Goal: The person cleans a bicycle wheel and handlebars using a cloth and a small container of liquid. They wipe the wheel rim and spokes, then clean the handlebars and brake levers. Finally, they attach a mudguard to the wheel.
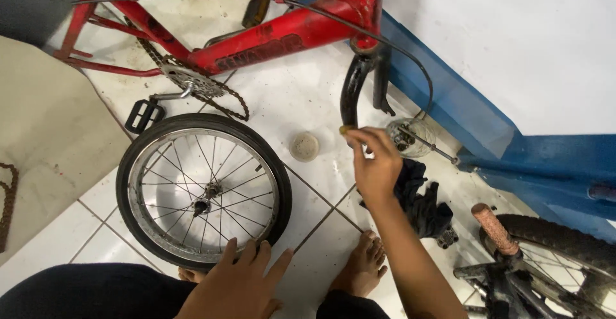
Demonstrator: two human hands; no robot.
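Fingers of our left hand (240, 284) lie spread and flat, their tips resting on the near edge of the tyre of a small loose bicycle wheel (204, 192), gripping nothing. We see one such wheel lying flat on the white tiled floor (301, 101): a smooth black rubber tyre, a dull silver metal rim, thin wire spokes running in to a greasy hub. Our two bare feet show beside it, one (362, 264) plainly on the tiles, the other mostly hidden under the wheel.

Our right hand (375, 165) reaches farther out, its fingers pinched narrow around something small and yellowish at the lower tip of the black front fork (354, 91); what the piece is we cannot tell. Just right of that hand lies one crumpled black cloth (420, 200), and beyond it one clear round container (405, 136) with dark small parts inside, a thin metal rod resting across it. One shallow round tin (304, 146), grimy and pale inside, sits on the tiles between the wheel and the fork.

At the right edge a second bicycle (545, 261) shows one knobbly tyre and one worn brownish grip. Farthest off stands the scuffed red bicycle frame (269, 36), with one rusty chain over a toothed chainring and one black pedal, against a blue and white wall (500, 56).
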